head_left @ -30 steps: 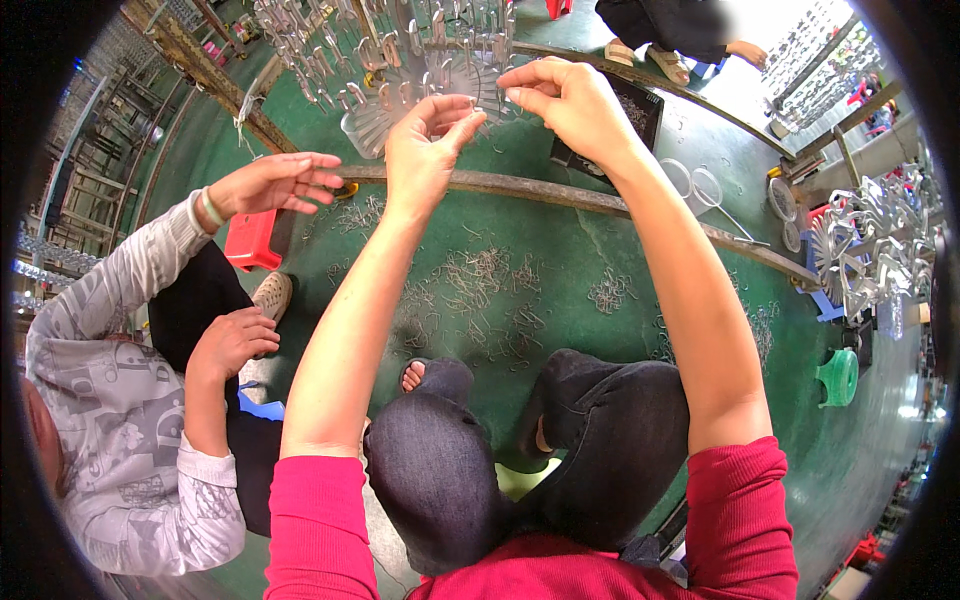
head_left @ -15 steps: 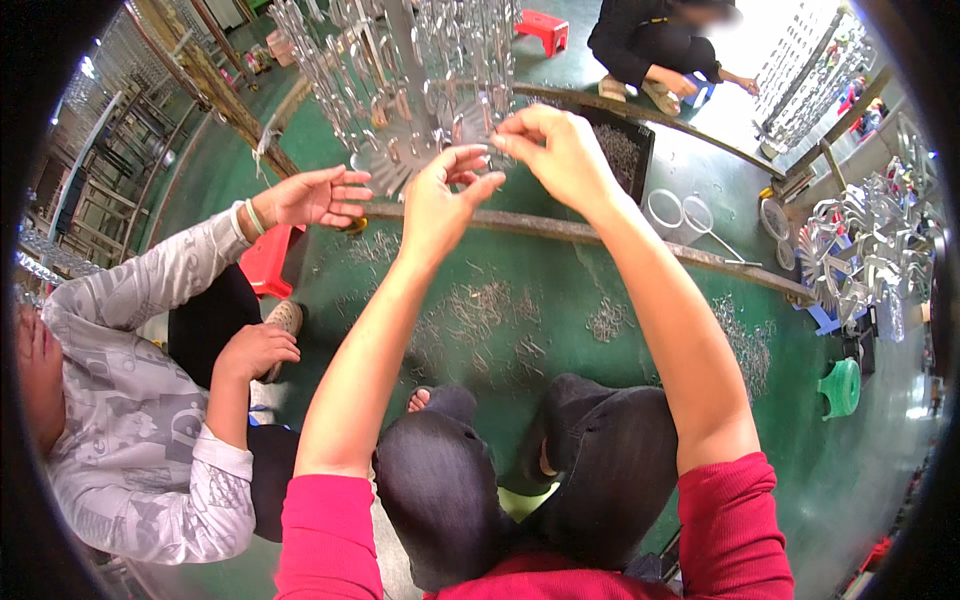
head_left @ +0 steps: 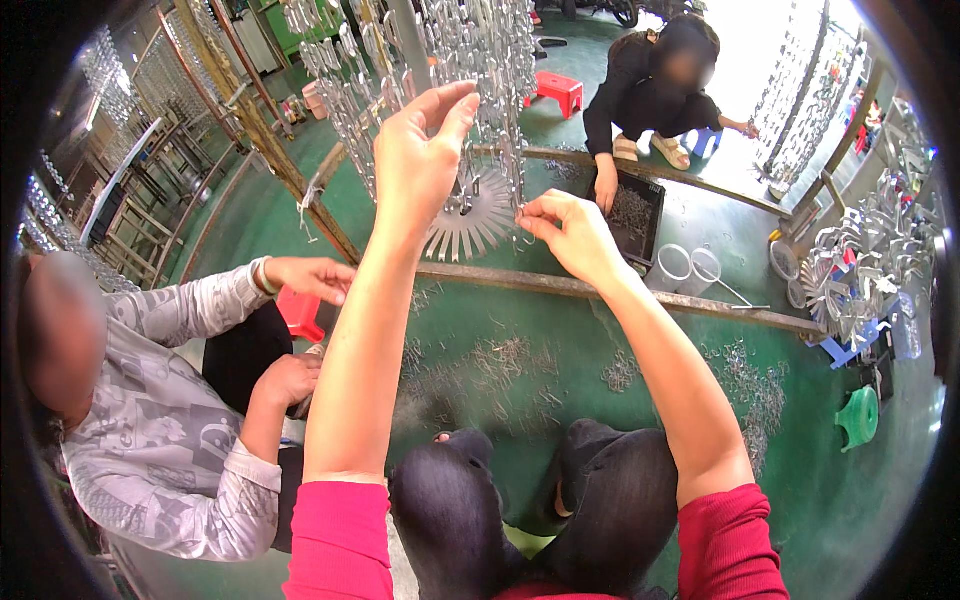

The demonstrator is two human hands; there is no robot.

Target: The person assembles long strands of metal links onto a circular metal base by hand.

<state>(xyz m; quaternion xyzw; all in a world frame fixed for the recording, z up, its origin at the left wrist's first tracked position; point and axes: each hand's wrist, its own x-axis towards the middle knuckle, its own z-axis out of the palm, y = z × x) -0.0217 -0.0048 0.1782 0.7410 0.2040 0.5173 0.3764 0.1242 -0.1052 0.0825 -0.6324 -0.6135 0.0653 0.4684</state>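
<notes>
Rows of small shiny metal pieces (head_left: 345, 85) hang in strands around a grey upright pole, above a slotted metal disc (head_left: 470, 235). In front of the strands my left hand (head_left: 420, 160) is raised, its thumb and fingertips drawn together; whatever is between them is hidden. Lower and to the right, my right hand (head_left: 570, 235) pinches at the bottom of the outermost strand, beside the disc's edge. A thin wire hook (head_left: 529, 239) shows just under those fingertips.
Loose metal hooks (head_left: 500, 365) lie scattered on the green floor. A wooden rail (head_left: 540, 284) crosses in front of me. Beyond it are a black tray (head_left: 655, 225) of small parts and white round strainers (head_left: 673, 262). One person (head_left: 180, 430) sits at left; another (head_left: 640, 90) crouches beyond.
My left hand has risen along the strands, and my right hand has moved lower and to the right. The far person's hand now reaches into the black tray. The view has tipped upward.
</notes>
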